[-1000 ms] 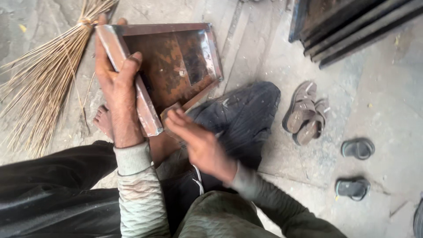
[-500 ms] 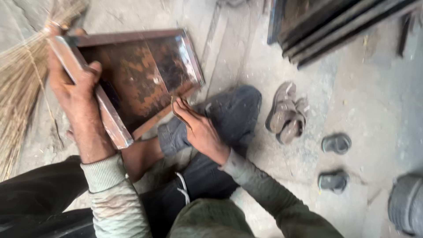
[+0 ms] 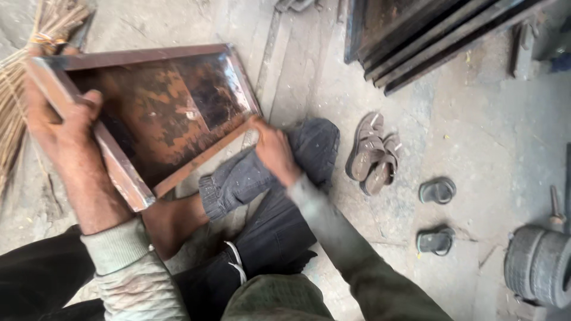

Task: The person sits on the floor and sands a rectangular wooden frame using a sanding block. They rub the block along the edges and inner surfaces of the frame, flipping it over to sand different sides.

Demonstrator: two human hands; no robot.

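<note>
A rusty brown metal tray (image 3: 156,113) with raised edges rests tilted against my bent leg. My left hand (image 3: 55,122) grips its near left rim, thumb over the edge. My right hand (image 3: 275,148) presses on the tray's lower right rim, close to its corner, fingers closed; whether something small is in it is too blurred to tell. My bare foot (image 3: 172,220) and rolled-up dark trouser leg (image 3: 262,172) lie just below the tray.
A straw broom (image 3: 24,71) lies at far left. A stack of dark metal frames (image 3: 428,35) stands at the top right. A pair of brown sandals (image 3: 373,154) and two dark slippers (image 3: 437,217) lie on the concrete floor, a grey wheel (image 3: 538,267) at right.
My right hand has slid up and rightward along the tray's lower rim toward its corner. The left hand keeps its grip; the view has shifted and widened.
</note>
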